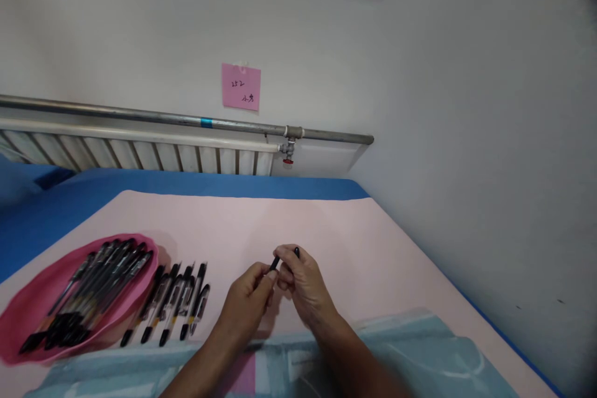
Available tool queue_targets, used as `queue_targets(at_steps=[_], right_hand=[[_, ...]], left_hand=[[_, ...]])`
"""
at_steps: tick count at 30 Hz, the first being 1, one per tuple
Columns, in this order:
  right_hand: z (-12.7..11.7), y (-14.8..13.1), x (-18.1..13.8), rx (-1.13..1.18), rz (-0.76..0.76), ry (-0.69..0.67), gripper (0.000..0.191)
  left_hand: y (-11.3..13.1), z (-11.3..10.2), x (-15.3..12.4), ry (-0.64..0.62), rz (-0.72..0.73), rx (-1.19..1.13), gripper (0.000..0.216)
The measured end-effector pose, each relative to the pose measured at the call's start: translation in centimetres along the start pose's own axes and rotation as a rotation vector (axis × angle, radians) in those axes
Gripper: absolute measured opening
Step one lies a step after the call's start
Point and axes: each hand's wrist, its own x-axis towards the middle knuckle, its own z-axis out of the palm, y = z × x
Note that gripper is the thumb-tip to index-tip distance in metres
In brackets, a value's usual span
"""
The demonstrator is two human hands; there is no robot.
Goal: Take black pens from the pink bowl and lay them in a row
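- Black pens [175, 301] with yellow bands on a pale pink sheet [354, 242]
- Magenta tray [28, 311] of black pens
- Blue cover [196, 185]
- Pink note [240, 86] on a white wall [443, 74]
- Red valve [288, 162]

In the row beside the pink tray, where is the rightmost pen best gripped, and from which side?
Grip the rightmost pen at mid-barrel, coming from above and from its right. It lies flat on the sheet, with a neighbouring pen close on its left and bare sheet on its right, so fingers probably fit best there.
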Motion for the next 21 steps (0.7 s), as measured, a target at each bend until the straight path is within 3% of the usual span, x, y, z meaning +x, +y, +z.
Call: queue_targets(at_steps=[15,21], right_hand=[[-0.06,0.12,-0.07,-0.062,0.005,0.035,0.023],[0.07,-0.27,-0.22,0.022,0.082,-0.016,0.025]], left_hand=[[-0.08,-0.07,0.17,0.018,0.015,0.043,0.025],[-0.28,-0.22,0.11,0.026,0.013,0.050,0.025]])
